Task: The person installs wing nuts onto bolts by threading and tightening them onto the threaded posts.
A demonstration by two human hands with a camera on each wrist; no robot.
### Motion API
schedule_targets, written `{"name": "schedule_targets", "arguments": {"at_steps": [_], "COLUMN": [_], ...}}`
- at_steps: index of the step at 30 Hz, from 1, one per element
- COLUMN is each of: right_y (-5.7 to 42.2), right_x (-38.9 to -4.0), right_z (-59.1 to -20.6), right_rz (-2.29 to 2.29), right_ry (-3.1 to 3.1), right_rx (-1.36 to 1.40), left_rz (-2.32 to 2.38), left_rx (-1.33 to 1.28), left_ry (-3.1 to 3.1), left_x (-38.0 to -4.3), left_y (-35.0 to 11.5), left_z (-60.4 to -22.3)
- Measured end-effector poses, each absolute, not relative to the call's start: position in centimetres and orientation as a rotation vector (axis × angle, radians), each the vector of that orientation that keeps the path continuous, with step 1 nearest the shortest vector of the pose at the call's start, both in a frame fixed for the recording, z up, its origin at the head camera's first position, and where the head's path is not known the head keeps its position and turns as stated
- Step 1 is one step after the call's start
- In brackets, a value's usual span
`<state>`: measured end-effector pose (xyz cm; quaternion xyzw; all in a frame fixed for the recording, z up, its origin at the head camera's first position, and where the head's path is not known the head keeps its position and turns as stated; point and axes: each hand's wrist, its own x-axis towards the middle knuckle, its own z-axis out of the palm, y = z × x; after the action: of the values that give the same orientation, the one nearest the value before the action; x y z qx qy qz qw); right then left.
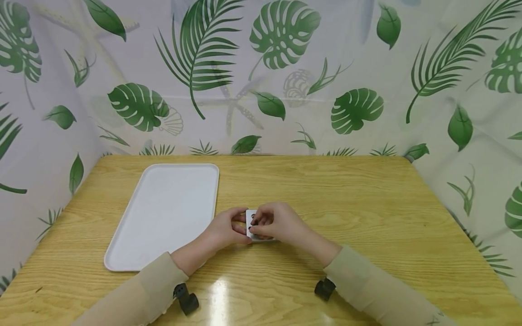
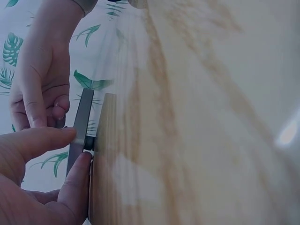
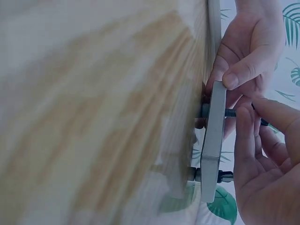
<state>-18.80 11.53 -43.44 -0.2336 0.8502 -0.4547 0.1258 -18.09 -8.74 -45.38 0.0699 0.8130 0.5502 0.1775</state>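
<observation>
A small flat light-grey plate [image 1: 248, 221] is at the middle of the table, held slightly raised by bolt heads beneath it. My left hand [image 1: 225, 227] grips its left edge; the thumb [image 2: 51, 140] is on the upper face and a finger lies under the edge. Over the plate, my right hand [image 1: 283, 222] pinches a small dark piece [image 3: 265, 123] at the upper end of a threaded bolt [image 3: 230, 113] standing through the plate. Fingers hide most of that piece. A second bolt with a dark fitting [image 3: 225, 176] sticks through nearer the plate's other end.
To the left, a white rectangular tray [image 1: 171, 203] lies on the wooden table [image 1: 346, 194], its right rim close to my left hand. A leaf-patterned cloth [image 1: 244, 77] stands around the back and sides. Dark wrist mounts [image 1: 186, 299] hang beneath both sleeves.
</observation>
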Motion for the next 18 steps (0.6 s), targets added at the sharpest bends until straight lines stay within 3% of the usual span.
{"name": "schedule_targets", "arguments": {"at_steps": [18], "right_y": [11.87], "right_x": [-18.36], "right_z": [-43.96], "right_rz": [-1.481], "right_ry": [2.403], "right_rx": [-0.547], "left_rz": [1.543], "left_rx": [0.187], "left_ry": [2.308], "left_x": [-18.05], "left_y": [-8.69], "left_z": [-45.17]}}
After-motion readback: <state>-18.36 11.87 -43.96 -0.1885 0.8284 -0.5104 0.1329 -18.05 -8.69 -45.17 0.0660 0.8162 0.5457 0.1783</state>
